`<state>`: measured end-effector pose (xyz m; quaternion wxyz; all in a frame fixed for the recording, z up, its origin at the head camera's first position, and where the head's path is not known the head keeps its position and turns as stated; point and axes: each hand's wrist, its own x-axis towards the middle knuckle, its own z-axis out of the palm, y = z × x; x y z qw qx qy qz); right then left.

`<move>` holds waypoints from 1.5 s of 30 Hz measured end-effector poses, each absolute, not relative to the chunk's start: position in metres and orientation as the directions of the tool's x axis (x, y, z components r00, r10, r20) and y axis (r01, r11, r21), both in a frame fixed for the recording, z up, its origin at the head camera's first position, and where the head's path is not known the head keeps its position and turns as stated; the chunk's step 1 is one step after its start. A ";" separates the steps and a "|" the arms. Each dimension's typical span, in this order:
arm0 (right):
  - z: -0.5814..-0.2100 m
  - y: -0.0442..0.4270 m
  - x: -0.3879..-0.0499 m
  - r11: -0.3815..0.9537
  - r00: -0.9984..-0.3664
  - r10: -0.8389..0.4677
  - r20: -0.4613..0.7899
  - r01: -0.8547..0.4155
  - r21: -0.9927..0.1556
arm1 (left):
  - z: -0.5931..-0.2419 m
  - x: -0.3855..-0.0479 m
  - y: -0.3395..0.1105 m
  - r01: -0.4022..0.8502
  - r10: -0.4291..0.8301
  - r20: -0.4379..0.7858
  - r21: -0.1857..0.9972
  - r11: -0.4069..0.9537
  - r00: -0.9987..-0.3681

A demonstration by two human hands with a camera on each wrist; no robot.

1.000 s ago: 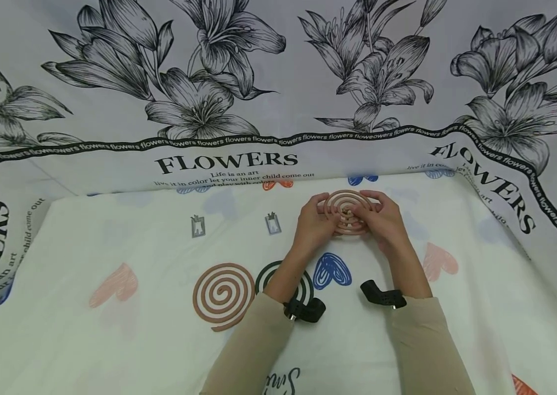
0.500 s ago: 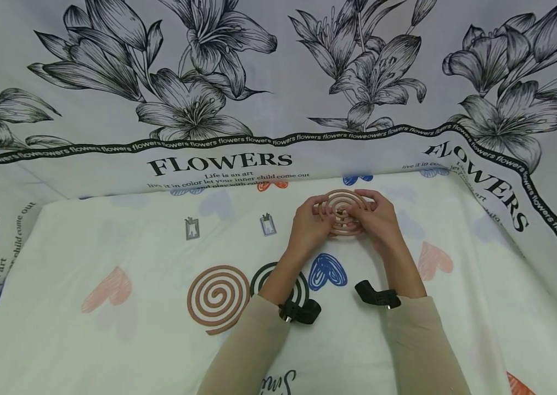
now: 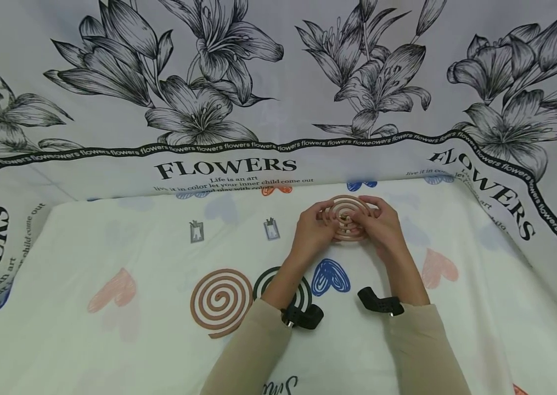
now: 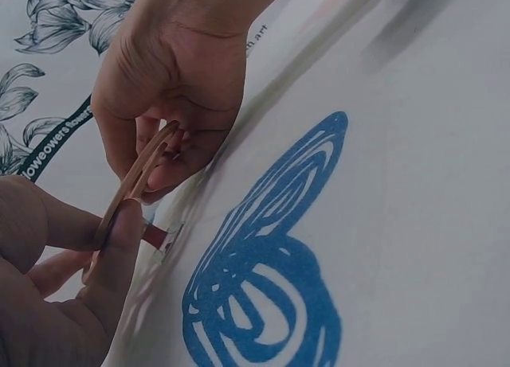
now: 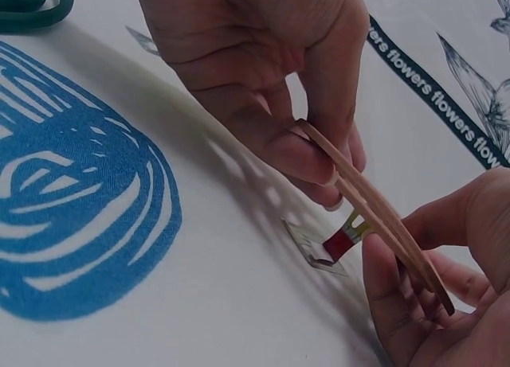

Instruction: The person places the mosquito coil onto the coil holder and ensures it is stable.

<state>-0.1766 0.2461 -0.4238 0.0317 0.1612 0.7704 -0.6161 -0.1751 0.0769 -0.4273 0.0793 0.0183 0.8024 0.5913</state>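
Note:
My left hand [image 3: 315, 233] and right hand [image 3: 382, 225] both pinch a light brown mosquito coil [image 3: 349, 203] at its sides, near the far edge of the table. In the right wrist view the coil [image 5: 390, 228] is tilted and seen edge-on. A small metal coil stand [image 5: 339, 244] with a red part shows beneath it. Whether the stand's tip is fixed in the coil's centre, I cannot tell. Another brown coil [image 3: 220, 299] lies flat to the left of my left forearm. Beside it is a dark green coil [image 3: 308, 293], partly covered by that forearm.
Two small grey metal stands [image 3: 196, 231] lie apart on the white tablecloth [image 3: 159, 340], left of my hands. A flower-printed cloth [image 3: 303, 109] rises behind the table. Black wrist cameras [image 3: 303, 316] sit on both wrists.
The head view shifts slightly. Both hands keep their hold on the light brown coil in nearly the same place, and the things on the table stay where they lie.

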 end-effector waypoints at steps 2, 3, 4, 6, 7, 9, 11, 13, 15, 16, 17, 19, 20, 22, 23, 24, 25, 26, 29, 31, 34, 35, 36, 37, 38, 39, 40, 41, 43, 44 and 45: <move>-0.424 0.244 -0.177 0.182 -0.948 0.203 -0.244 0.281 -0.942 | -0.427 -0.175 0.075 -0.061 0.118 -0.102 0.950 0.305 -0.988; -0.424 0.244 -0.177 0.177 -0.948 0.201 -0.246 0.282 -0.943 | -0.427 -0.175 0.075 -0.064 0.116 -0.103 0.951 0.304 -0.988; -0.424 0.244 -0.177 0.176 -0.948 0.201 -0.248 0.284 -0.942 | -0.427 -0.175 0.075 -0.063 0.116 -0.103 0.951 0.303 -0.988; -0.424 0.245 -0.176 0.175 -0.945 0.207 -0.253 0.291 -0.941 | -0.426 -0.176 0.075 -0.062 0.120 -0.101 0.954 0.292 -0.988; -0.423 0.245 -0.176 0.178 -0.943 0.213 -0.256 0.295 -0.939 | -0.426 -0.176 0.076 -0.060 0.124 -0.100 0.956 0.288 -0.987; -0.423 0.246 -0.175 0.180 -0.941 0.222 -0.257 0.299 -0.937 | -0.427 -0.176 0.077 -0.057 0.130 -0.098 0.957 0.285 -0.987; -0.423 0.247 -0.175 0.179 -0.942 0.217 -0.254 0.294 -0.939 | -0.427 -0.176 0.077 -0.051 0.131 -0.092 0.957 0.285 -0.987; -0.423 0.247 -0.175 0.181 -0.945 0.212 -0.250 0.289 -0.940 | -0.427 -0.176 0.077 -0.049 0.125 -0.090 0.954 0.295 -0.988; -0.422 0.246 -0.175 0.183 -0.945 0.211 -0.250 0.290 -0.939 | -0.428 -0.176 0.077 -0.044 0.120 -0.084 0.952 0.302 -0.989; -0.422 0.246 -0.175 0.185 -0.945 0.209 -0.250 0.290 -0.939 | -0.428 -0.176 0.077 -0.043 0.118 -0.082 0.952 0.302 -0.990; -0.422 0.246 -0.175 0.188 -0.945 0.211 -0.250 0.290 -0.938 | -0.427 -0.176 0.077 -0.046 0.117 -0.086 0.951 0.306 -0.989; -0.421 0.246 -0.175 0.196 -0.945 0.212 -0.248 0.290 -0.937 | -0.427 -0.176 0.078 -0.053 0.119 -0.093 0.950 0.307 -0.989; -0.421 0.246 -0.175 0.201 -0.946 0.212 -0.245 0.288 -0.936 | -0.426 -0.176 0.078 -0.056 0.121 -0.098 0.950 0.308 -0.988; -0.421 0.247 -0.175 0.216 -0.949 0.209 -0.236 0.280 -0.935 | -0.425 -0.175 0.079 -0.066 0.126 -0.110 0.947 0.315 -0.986; -0.421 0.247 -0.175 0.224 -0.950 0.208 -0.231 0.276 -0.934 | -0.424 -0.175 0.079 -0.068 0.129 -0.114 0.945 0.320 -0.985; -0.421 0.247 -0.174 0.234 -0.952 0.207 -0.228 0.274 -0.933 | -0.424 -0.174 0.080 -0.069 0.129 -0.117 0.943 0.326 -0.985; -0.421 0.248 -0.174 0.246 -0.953 0.206 -0.222 0.270 -0.931 | -0.423 -0.174 0.080 -0.069 0.128 -0.117 0.941 0.332 -0.985; -0.421 0.248 -0.174 0.257 -0.955 0.204 -0.216 0.265 -0.929 | -0.423 -0.174 0.079 -0.067 0.127 -0.115 0.940 0.334 -0.985; -0.422 0.250 -0.174 0.294 -0.959 0.195 -0.206 0.257 -0.921 | -0.422 -0.173 0.077 -0.065 0.121 -0.111 0.941 0.333 -0.986; -0.423 0.251 -0.174 0.328 -0.961 0.191 -0.198 0.253 -0.910 | -0.421 -0.173 0.076 -0.065 0.121 -0.109 0.944 0.323 -0.987; -0.423 0.251 -0.173 0.387 -0.964 0.188 -0.187 0.247 -0.888 | -0.421 -0.173 0.074 -0.067 0.128 -0.112 0.948 0.310 -0.985; -0.423 0.251 -0.173 0.405 -0.965 0.187 -0.183 0.245 -0.881 | -0.421 -0.173 0.074 -0.070 0.129 -0.115 0.948 0.311 -0.985; -0.422 0.251 -0.173 0.432 -0.967 0.186 -0.174 0.239 -0.869 | -0.421 -0.173 0.074 -0.070 0.129 -0.116 0.947 0.315 -0.985; -0.422 0.251 -0.173 0.452 -0.968 0.186 -0.169 0.237 -0.860 | -0.420 -0.173 0.073 -0.071 0.127 -0.117 0.944 0.323 -0.985; -0.421 0.251 -0.173 0.473 -0.969 0.185 -0.163 0.233 -0.850 | -0.420 -0.172 0.073 -0.072 0.125 -0.119 0.942 0.329 -0.985; -0.421 0.250 -0.173 0.489 -0.970 0.185 -0.158 0.230 -0.842 | -0.420 -0.172 0.072 -0.073 0.124 -0.121 0.939 0.336 -0.985; -0.420 0.250 -0.173 0.502 -0.971 0.185 -0.150 0.225 -0.835 | -0.419 -0.172 0.072 -0.070 0.122 -0.119 0.935 0.348 -0.985; -0.419 0.250 -0.173 0.513 -0.972 0.186 -0.141 0.218 -0.830 | -0.419 -0.172 0.072 -0.065 0.122 -0.115 0.933 0.354 -0.986; -0.418 0.250 -0.173 0.522 -0.974 0.188 -0.128 0.210 -0.827 | -0.418 -0.172 0.071 -0.046 0.124 -0.099 0.928 0.369 -0.987; -0.417 0.250 -0.172 0.519 -0.975 0.186 -0.121 0.202 -0.830 | -0.417 -0.172 0.071 -0.037 0.125 -0.091 0.926 0.375 -0.988; -0.416 0.250 -0.172 0.516 -0.976 0.183 -0.115 0.195 -0.834 | -0.417 -0.171 0.071 -0.029 0.125 -0.083 0.924 0.382 -0.989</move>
